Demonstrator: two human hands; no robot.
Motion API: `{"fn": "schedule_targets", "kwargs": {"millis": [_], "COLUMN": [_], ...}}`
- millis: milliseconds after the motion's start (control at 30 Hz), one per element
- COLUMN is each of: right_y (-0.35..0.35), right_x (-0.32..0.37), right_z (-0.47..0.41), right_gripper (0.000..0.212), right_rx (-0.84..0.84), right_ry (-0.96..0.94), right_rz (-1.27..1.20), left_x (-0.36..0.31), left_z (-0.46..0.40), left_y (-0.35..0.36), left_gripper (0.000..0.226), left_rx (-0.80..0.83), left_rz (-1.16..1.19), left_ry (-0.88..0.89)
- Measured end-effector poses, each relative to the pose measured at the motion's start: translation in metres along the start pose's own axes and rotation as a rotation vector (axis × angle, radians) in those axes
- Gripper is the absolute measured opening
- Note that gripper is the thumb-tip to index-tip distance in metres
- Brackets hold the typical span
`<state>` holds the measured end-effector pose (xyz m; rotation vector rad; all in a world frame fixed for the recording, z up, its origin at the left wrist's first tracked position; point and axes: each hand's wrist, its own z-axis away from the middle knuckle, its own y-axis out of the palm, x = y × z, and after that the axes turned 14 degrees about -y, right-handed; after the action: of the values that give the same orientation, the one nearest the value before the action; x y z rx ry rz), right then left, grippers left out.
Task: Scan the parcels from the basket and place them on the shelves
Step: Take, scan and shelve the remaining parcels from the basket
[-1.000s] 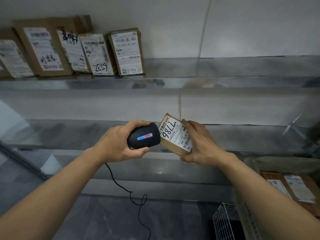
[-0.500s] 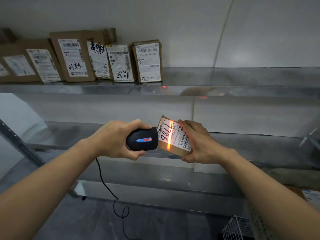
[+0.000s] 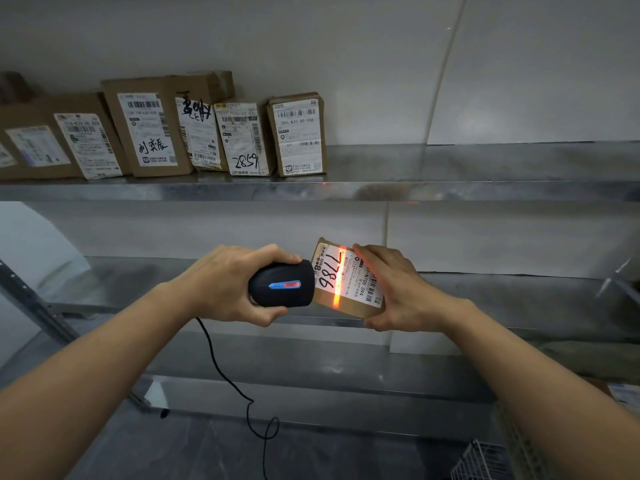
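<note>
The left hand (image 3: 225, 282) wraps its fingers around the black scanner (image 3: 282, 284); the right hand (image 3: 398, 289) grips a small parcel (image 3: 346, 278) just right of it, before the middle shelf (image 3: 519, 299)

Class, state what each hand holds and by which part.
Left hand grips the black scanner round its body; right hand holds the parcel by its right edge.

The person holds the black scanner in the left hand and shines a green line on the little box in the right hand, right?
Not quite. The head view shows the line is orange-red, not green. The left hand holds the scanner, and the right hand holds the box.
</note>
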<state>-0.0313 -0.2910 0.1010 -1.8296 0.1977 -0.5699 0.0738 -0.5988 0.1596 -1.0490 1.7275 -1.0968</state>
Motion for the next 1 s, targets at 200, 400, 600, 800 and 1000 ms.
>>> {"fn": "schedule_targets", "kwargs": {"millis": [200,400,600,800,1000], "right_y": [-0.004,-0.008,-0.024,-0.037,-0.041], "right_x": [0.003,0.006,0.015,0.025,0.040], "right_z": [-0.001,0.001,0.001,-0.001,0.000], "right_gripper": [0.128,0.127,0.125,0.124,0.127], "right_rx": [-0.003,-0.045,-0.209,-0.342,-0.486], "right_ry": [-0.018,-0.007,0.056,0.068,0.093], "right_rz": [0.001,-0.016,-0.098,-0.082,-0.101], "left_x": [0.001,0.012,0.015,0.015,0.012], "left_z": [-0.008,-0.013,-0.015,-0.010,0.001], "left_y": [-0.004,-0.002,0.000,-0.001,0.003], "left_gripper": [0.071,0.074,0.070,0.076,0.069], "left_rx": [-0.016,-0.047,-0.216,-0.369,-0.422], "left_rz": [-0.035,0.068,0.342,0.490,0.588], "left_ry": [0.064,0.039,-0.043,-0.104,-0.160]}}
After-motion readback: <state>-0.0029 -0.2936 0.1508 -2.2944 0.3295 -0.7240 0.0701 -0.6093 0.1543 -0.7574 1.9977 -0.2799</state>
